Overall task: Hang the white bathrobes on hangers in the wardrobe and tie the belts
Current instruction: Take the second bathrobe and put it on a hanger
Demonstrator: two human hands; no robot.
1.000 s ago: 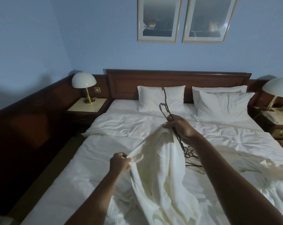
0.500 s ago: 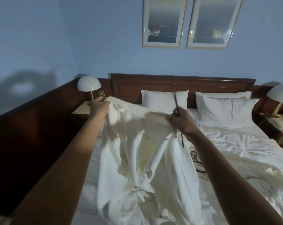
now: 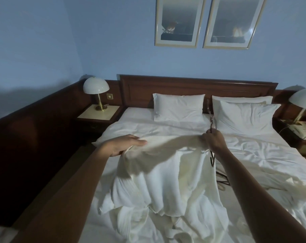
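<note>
Far left: dark wood wall panelling [image 3: 43,123] runs along the bed's side. Nightstand [image 3: 100,114] in the corner with a brass-stemmed dome lamp [image 3: 96,87] on it, wall switch plate [image 3: 110,96] just beside the lamp.

My left hand [image 3: 124,144] is over the bed [image 3: 148,127], fingers mostly extended and flat, thumb underneath. It pinches the left edge of the white bathrobe [image 3: 166,172] between thumb and palm side; loose hold, not a fist.

Bathrobe is stretched between both hands, top edge roughly level, the rest hanging down and bunching on the duvet near me. It's on/over the bed, not in any wardrobe. A flat strip that looks like the belt [image 3: 169,235] lies in the pile at the bottom; can't tell if it's attached.

Behind: wooden headboard [image 3: 197,86], one pillow [image 3: 178,107] left of centre, stacked pillows [image 3: 245,114] right of it. Two framed pictures [image 3: 203,21] on the blue wall above.

My right hand [image 3: 214,142] is closed, gripping the robe's right top edge together with a dark wire hanger [image 3: 211,118]. Hanger hook sticks up above the fist, its lower part shows below the wrist. More dark hangers [image 3: 222,179] lie on the bed just under my right forearm.

Far right: second dome lamp [image 3: 303,100], telephone [image 3: 299,128] on the other nightstand.
</note>
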